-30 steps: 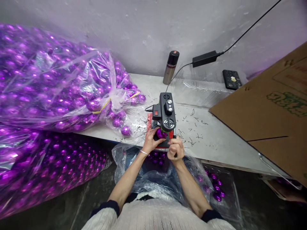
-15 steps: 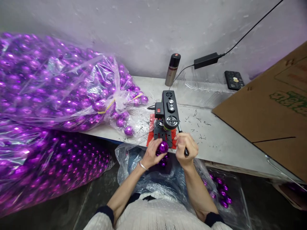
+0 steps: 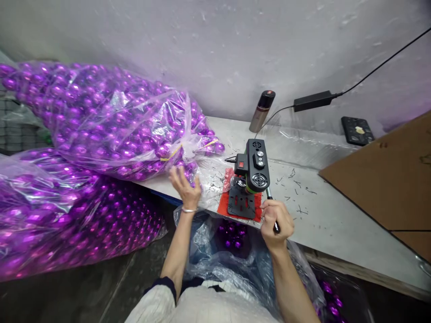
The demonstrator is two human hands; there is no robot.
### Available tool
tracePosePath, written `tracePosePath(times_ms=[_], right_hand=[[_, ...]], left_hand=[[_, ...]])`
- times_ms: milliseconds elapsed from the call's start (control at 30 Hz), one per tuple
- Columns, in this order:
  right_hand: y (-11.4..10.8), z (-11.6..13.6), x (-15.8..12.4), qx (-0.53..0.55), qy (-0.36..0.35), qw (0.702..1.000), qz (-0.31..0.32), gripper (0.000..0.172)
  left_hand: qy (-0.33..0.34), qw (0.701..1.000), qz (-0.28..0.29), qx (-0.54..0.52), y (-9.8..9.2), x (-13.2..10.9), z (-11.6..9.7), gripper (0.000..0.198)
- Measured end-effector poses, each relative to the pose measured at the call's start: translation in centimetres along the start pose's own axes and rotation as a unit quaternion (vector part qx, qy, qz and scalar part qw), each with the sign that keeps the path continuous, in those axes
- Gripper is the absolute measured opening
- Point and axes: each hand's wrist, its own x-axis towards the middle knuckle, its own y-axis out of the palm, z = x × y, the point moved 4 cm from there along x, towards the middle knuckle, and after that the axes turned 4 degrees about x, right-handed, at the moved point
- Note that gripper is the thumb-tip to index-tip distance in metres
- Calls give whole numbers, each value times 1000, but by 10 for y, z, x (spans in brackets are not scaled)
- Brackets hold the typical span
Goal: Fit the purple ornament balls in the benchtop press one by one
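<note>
A small black bench machine with round vents, knobs and a red switch stands on a red mat at the table's front edge. My right hand is wrapped round the black-gripped lever on its right side. My left hand, fingers spread, is by the neck of a clear bag full of shiny purple balls. Part of the loose purple balls beside the bag's knot is hidden behind that hand. More purple balls lie in clear plastic on my lap.
A second bag of purple balls hangs lower left. Behind the machine stand a spray can, a black power adapter with its cable and a dark phone. A cardboard box is on the right. Dark scraps litter the table.
My left hand has let go of a purple ball and moved left to the bag's neck, its fingers spreading. My right hand stays on the lever. The view has shifted left.
</note>
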Motion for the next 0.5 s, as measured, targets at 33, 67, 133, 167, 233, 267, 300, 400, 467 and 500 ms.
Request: tracePosePath(times_ms=[33, 67, 133, 167, 233, 267, 300, 400, 467, 500], right_hand=[[0, 0, 0, 2, 0, 1000, -2, 30], [0, 0, -1, 4, 1, 1000, -4, 31], [0, -2, -3, 6, 5, 1000, -8, 31], [0, -4, -5, 8, 9, 1000, -11, 31], [2, -10, -10, 17, 28, 999, -28, 23], [2, -13, -13, 30, 43, 997, -48, 13], [3, -16, -18, 47, 60, 994, -77, 4], [3, -19, -42, 83, 141, 967, -196, 45], [10, -11, -64, 80, 228, 942, -233, 42], [18, -5, -73, 88, 263, 937, -211, 34]], left_hand=[[-54, 998, -35, 2, -6, 13, 19, 80], [-116, 992, -56, -1, -11, 25, 39, 84], [-261, 963, -66, -12, -13, 46, 77, 84], [-320, 946, -51, -20, -10, 54, 90, 83], [-382, 923, -16, -31, 2, 67, 106, 81], [-389, 921, -3, -30, 8, 72, 109, 81], [-384, 923, 6, -26, 13, 75, 111, 81], [-359, 933, 19, -17, 21, 74, 115, 78], [-340, 940, 28, -22, 18, 68, 122, 73], [-330, 943, 29, -25, 14, 65, 126, 72]])
